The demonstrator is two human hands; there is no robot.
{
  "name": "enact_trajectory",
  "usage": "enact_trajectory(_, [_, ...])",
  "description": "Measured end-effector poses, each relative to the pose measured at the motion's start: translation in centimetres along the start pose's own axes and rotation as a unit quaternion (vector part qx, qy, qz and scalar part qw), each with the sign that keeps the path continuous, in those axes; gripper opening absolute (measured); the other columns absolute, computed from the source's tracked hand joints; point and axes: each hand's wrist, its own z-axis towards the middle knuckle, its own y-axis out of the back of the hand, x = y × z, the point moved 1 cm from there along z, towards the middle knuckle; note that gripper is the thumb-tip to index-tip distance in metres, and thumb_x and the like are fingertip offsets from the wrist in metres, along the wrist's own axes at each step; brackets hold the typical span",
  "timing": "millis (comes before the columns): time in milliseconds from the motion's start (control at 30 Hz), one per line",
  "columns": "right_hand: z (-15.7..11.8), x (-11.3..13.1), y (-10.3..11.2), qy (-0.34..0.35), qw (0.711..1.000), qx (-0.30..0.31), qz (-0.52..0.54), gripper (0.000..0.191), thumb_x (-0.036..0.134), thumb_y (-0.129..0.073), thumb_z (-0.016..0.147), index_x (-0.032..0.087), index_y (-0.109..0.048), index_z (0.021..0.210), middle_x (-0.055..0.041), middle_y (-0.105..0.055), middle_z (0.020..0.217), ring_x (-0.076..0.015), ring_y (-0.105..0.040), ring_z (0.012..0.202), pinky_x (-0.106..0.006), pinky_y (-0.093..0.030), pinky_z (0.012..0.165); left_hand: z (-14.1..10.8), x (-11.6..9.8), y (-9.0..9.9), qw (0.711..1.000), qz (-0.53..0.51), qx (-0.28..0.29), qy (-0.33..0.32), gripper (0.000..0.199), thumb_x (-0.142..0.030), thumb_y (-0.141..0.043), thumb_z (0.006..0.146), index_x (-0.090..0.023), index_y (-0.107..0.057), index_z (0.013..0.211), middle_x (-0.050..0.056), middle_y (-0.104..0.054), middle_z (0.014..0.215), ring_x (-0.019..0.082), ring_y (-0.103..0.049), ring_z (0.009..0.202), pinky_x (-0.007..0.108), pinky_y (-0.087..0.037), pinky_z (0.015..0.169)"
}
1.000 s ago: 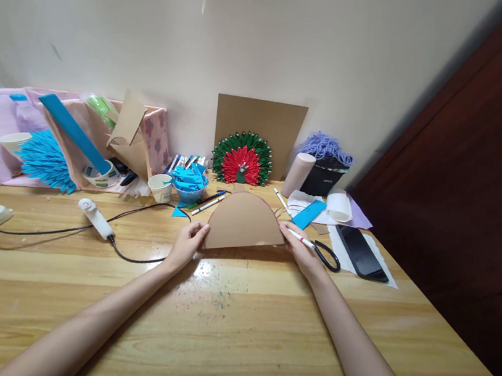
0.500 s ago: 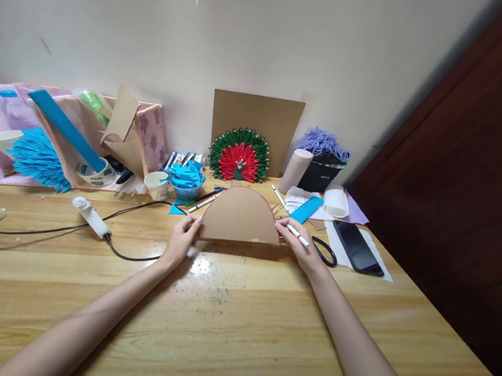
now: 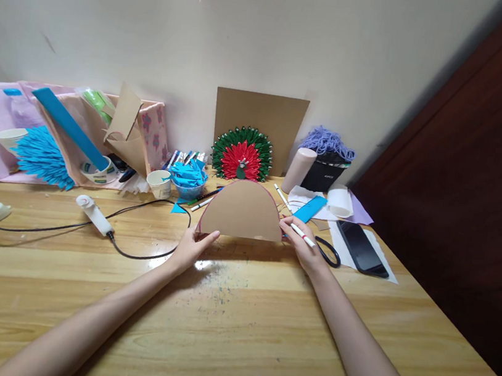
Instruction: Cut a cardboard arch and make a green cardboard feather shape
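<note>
Pale wood: the surface [image 3: 230, 334] spreads between the forearms, speckled, with room for movement on the near side. Left hand [image 3: 189, 249]: narrow grip, thumb over the lower left corner of the cardboard half-disc [image 3: 242, 212]; fingers probably behind, though hidden. Right hand [image 3: 305, 250]: closed around a white pen [image 3: 303, 235], fingertips at the half-disc's right edge. Half-disc lies between both hands, straight edge nearest. Judged light, fairly stiff, not slippery, creasable if squeezed; lower corners suit holding. Sideways limits: black cable [image 3: 138, 257] at left, black loop [image 3: 335, 259] and phone [image 3: 361, 250] at right. Farther: red-green ornament [image 3: 243, 152], likely delicate, before an upright brown board [image 3: 262, 110].
</note>
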Motion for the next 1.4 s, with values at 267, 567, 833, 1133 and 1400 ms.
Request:
enact_trajectory(267, [0.1,-0.6,0.5,0.028,0.989,0.002,-0.144,0.03,0.048,-0.061,0.073,0.018,-0.058,0.077,0.0007,-0.056,0.054,-0.0146,-0.053,0.05,-0.026,-0.042,0.049,0.8,1.0,1.3,0.982,0.158,-0.091,-0.04,0.026,-0.039,-0.049,0.082,-0.016,-0.061,0.085,0.005,-0.06,0.082,0.019,-0.054,0.08,0.03,-0.041,0.075])
enact_trajectory(567, [-0.6,0.7,-0.9,0.079,0.993,-0.08,-0.041,0.034,0.05,-0.037,0.086,0.023,-0.057,0.093,0.0011,-0.056,0.061,-0.0157,-0.055,0.062,-0.028,-0.045,0.064,0.1,1.2,0.6,0.962,0.23,-0.038,-0.14,0.046,-0.018,-0.035,0.086,-0.018,-0.033,0.132,0.009,-0.058,0.107,0.015,-0.056,0.08,0.031,-0.044,0.081])
enact_trajectory(833, [-3.1,1.5,-4.9,0.041,0.991,0.13,-0.008,0.019,0.038,-0.056,0.081,0.02,-0.058,0.075,-0.0009,-0.06,0.073,-0.0148,-0.057,0.071,-0.026,-0.045,0.068,-0.7,0.9,-0.3,0.959,0.247,0.076,-0.112,0.02,-0.029,-0.05,0.084,-0.024,-0.067,0.094,0.004,-0.07,0.088,0.018,-0.062,0.077,0.028,-0.043,0.075])
enact_trajectory(1133, [-4.2,1.0,-6.3,0.01,0.982,0.184,-0.052,0.021,0.04,-0.059,0.079,0.019,-0.061,0.082,-0.0019,-0.062,0.08,-0.0154,-0.056,0.076,-0.025,-0.043,0.067,-1.2,0.3,-0.8,0.929,0.295,0.121,-0.187,0.025,-0.027,-0.044,0.088,-0.024,-0.064,0.102,0.006,-0.067,0.089,0.018,-0.06,0.08,0.027,-0.042,0.073])
enact_trajectory(1400, [-5.5,0.8,-7.2,0.071,0.964,0.252,0.038,0.018,0.035,-0.059,0.081,0.019,-0.053,0.077,-0.0017,-0.06,0.081,-0.0149,-0.058,0.076,-0.029,-0.045,0.071,-2.2,-1.2,-0.9,0.838,0.415,0.169,-0.312,0.027,-0.027,-0.037,0.091,-0.015,-0.06,0.084,0.004,-0.06,0.068,0.014,-0.052,0.061,0.024,-0.036,0.058])
